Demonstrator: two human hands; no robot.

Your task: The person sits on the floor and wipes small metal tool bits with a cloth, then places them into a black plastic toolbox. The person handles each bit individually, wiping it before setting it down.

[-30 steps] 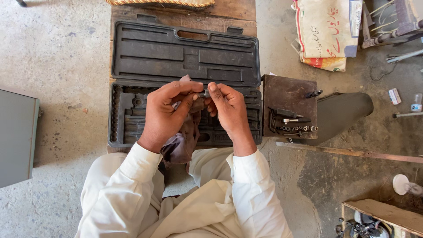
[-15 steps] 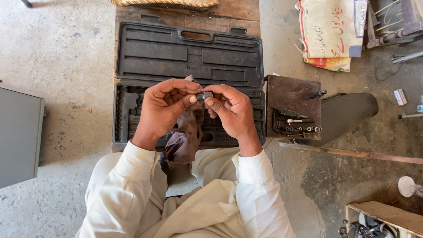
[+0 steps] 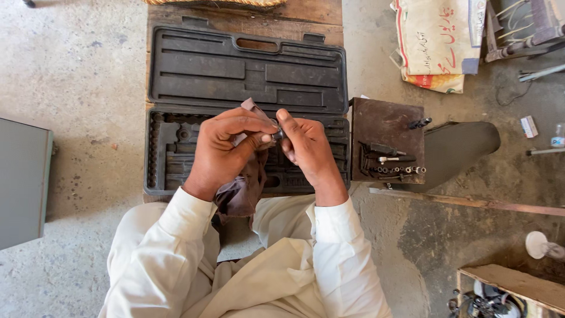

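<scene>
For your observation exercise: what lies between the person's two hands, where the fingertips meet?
In the head view, a small dark metal part is pinched between the left hand and right hand. A dark rag hangs from the left hand.

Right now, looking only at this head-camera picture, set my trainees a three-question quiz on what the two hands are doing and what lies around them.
1. True or false: the left hand holds a dark cloth.
2. Multiple choice: the open black tool case lies (A) under and in front of the hands, (B) behind the person, (C) on the grey box at the left edge.
3. Fill in: the right hand pinches a small dark ____ part together with the left fingertips.

Key
1. True: the cloth hangs from the left palm.
2. A.
3. Metal; its exact kind is too small to tell.
</scene>
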